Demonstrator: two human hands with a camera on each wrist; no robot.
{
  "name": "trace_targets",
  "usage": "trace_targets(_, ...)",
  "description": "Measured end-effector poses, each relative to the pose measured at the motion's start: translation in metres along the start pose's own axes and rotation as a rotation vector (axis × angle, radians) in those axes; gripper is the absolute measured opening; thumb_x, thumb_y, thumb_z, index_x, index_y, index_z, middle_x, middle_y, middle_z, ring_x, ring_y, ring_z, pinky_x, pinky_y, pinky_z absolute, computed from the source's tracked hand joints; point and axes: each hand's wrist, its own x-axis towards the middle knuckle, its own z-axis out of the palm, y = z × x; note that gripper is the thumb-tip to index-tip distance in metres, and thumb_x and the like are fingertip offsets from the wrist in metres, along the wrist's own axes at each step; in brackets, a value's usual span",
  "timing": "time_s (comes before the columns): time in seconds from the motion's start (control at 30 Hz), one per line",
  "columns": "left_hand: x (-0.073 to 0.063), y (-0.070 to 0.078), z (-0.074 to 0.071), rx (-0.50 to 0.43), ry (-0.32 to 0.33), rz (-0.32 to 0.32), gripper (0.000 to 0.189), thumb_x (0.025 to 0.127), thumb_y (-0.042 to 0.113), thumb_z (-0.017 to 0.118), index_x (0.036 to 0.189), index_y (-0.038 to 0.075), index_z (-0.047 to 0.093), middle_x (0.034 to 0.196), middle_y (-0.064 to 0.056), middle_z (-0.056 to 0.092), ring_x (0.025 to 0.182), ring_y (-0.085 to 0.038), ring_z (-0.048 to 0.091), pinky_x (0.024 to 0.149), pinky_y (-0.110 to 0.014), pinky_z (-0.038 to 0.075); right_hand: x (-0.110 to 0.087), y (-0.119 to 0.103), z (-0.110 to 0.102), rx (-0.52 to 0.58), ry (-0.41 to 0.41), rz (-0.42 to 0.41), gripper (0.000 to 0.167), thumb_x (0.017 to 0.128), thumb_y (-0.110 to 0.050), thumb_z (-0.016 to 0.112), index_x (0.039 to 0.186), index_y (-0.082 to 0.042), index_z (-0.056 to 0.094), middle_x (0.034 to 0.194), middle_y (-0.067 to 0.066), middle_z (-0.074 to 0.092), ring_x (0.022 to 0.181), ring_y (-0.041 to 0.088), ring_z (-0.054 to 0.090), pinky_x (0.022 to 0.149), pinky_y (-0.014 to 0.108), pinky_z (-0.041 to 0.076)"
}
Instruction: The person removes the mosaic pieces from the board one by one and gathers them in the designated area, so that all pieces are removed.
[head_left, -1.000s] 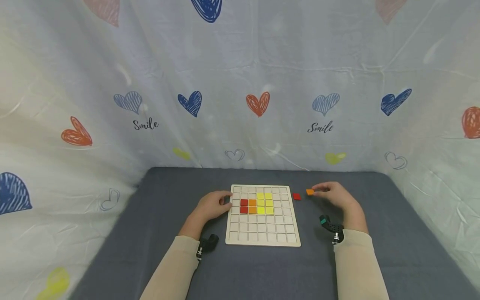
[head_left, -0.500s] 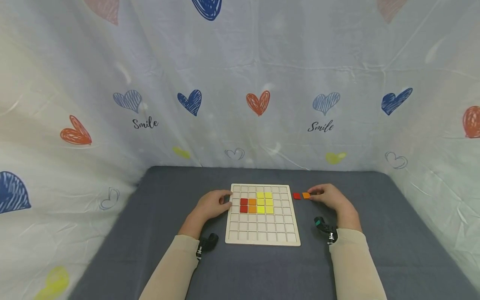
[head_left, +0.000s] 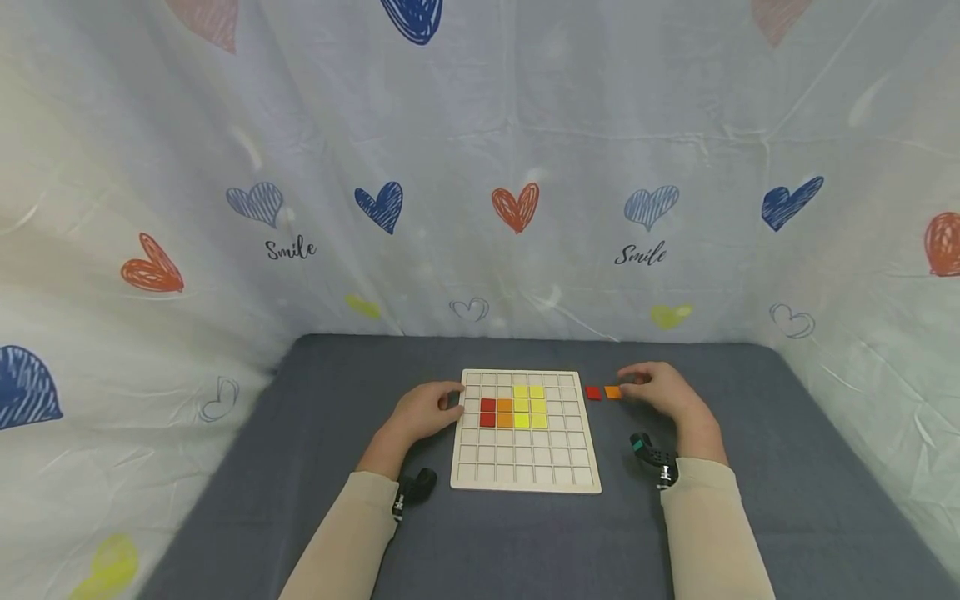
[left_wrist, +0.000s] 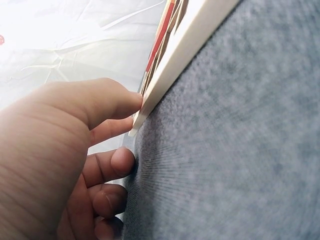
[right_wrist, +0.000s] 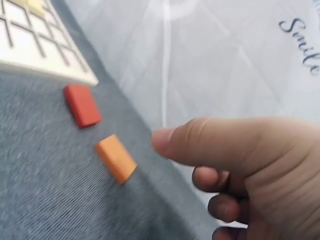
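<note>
A pale wooden grid board (head_left: 522, 478) lies flat, with two red tiles, two orange tiles and several yellow tiles (head_left: 522, 406) in its cells. At its left edge my left hand (head_left: 417, 410) touches the side with thumb and index finger; the other fingers are loosely bent beside it in the left wrist view. Right of the board, a loose red tile (right_wrist: 82, 105) and a loose orange tile (right_wrist: 116, 158) lie side by side on the cloth. My right hand (head_left: 663, 389) is just beyond the orange tile, thumb and fingers apart and holding nothing.
Dark grey cloth (head_left: 480, 542) covers the table. A white curtain (head_left: 450, 275) printed with hearts hangs behind and along both sides. Black wrist cameras (head_left: 651, 452) are strapped to both wrists.
My right hand brought the orange tile left and toward me, set it beside the loose red tile, then let go and lifted slightly. The left hand and the board have stayed put.
</note>
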Motion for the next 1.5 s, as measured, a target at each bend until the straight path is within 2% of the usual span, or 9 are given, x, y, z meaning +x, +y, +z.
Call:
trace_targets(0.27,-0.001,0.000,-0.001,-0.002,0.006,0.016,0.043,0.097,0.031,0.071,0.136,0.015,0.068,0.069,0.004,0.053,0.058,-0.014,0.044,0.057,-0.033,0.035,-0.006,-0.024,-0.013,-0.012,0.112,-0.074,0.036,0.098,-0.022,0.071,0.127,-0.001,0.071,0.087,0.008,0.049,0.079,0.025,0.046,0.068,0.040,0.039)
trace_targets(0.4,-0.001,0.000,-0.001,-0.004,0.008,0.015,0.043,0.097,0.031,0.071,0.136,0.015,0.068,0.069,0.003,0.053,0.058,-0.014,0.044,0.057,-0.033,0.035,-0.010,-0.034,-0.017,-0.003,0.158,-0.089,0.037,0.098,-0.025,0.072,0.127,-0.002,0.072,0.091,0.008,0.051,0.085,0.026,0.046,0.070,0.042,0.039)
trace_targets(0.5,-0.001,-0.001,0.000,0.000,0.008,0.005,0.043,0.097,0.032,0.071,0.137,0.016,0.068,0.069,0.004,0.052,0.058,-0.014,0.044,0.057,-0.032,0.035,-0.012,-0.041,-0.018,0.010,0.191,-0.115,0.037,0.098,-0.026,0.072,0.127,-0.003,0.072,0.094,0.008,0.053,0.089,0.027,0.047,0.072,0.043,0.039)
trace_targets(0.73,-0.001,-0.001,0.002,0.008,0.018,0.001,0.043,0.096,0.031,0.072,0.137,0.016,0.068,0.070,0.004,0.053,0.058,-0.014,0.045,0.057,-0.033,0.035,-0.009,-0.058,-0.014,0.044,0.272,-0.215,0.035,0.097,-0.027,0.075,0.125,-0.005,0.075,0.092,0.007,0.055,0.085,0.025,0.047,0.073,0.043,0.039)
trace_targets(1.03,0.000,-0.001,0.002,0.001,0.018,0.006,0.043,0.096,0.032,0.072,0.136,0.016,0.068,0.071,0.004,0.053,0.059,-0.014,0.045,0.057,-0.033,0.036,-0.006,-0.082,0.000,0.150,0.261,-0.319,0.036,0.095,-0.025,0.077,0.127,-0.008,0.074,0.092,0.006,0.054,0.085,0.027,0.047,0.072,0.043,0.039)
trace_targets(1.2,0.001,-0.004,0.005,0.001,0.023,0.007,0.044,0.096,0.033,0.072,0.137,0.017,0.068,0.069,0.005,0.053,0.057,-0.013,0.045,0.056,-0.032,0.037,-0.002,-0.092,0.014,0.147,0.258,-0.359,0.036,0.094,-0.025,0.078,0.126,-0.009,0.074,0.090,0.008,0.052,0.083,0.028,0.045,0.071,0.042,0.037)
trace_targets(1.33,0.001,-0.004,0.005,-0.006,0.023,0.011,0.043,0.096,0.032,0.072,0.136,0.016,0.068,0.069,0.005,0.054,0.058,-0.013,0.046,0.056,-0.032,0.037,0.002,-0.100,0.026,0.150,0.267,-0.349,0.037,0.094,-0.028,0.078,0.126,-0.011,0.075,0.092,0.010,0.053,0.082,0.024,0.043,0.071,0.042,0.037)
trace_targets(1.5,0.001,-0.002,0.002,-0.002,0.017,0.004,0.044,0.096,0.033,0.072,0.136,0.016,0.068,0.069,0.004,0.054,0.058,-0.013,0.046,0.056,-0.032,0.036,0.006,-0.109,0.040,0.156,0.274,-0.339,0.038,0.094,-0.030,0.078,0.127,-0.012,0.075,0.095,0.004,0.057,0.087,0.022,0.046,0.074,0.043,0.039)
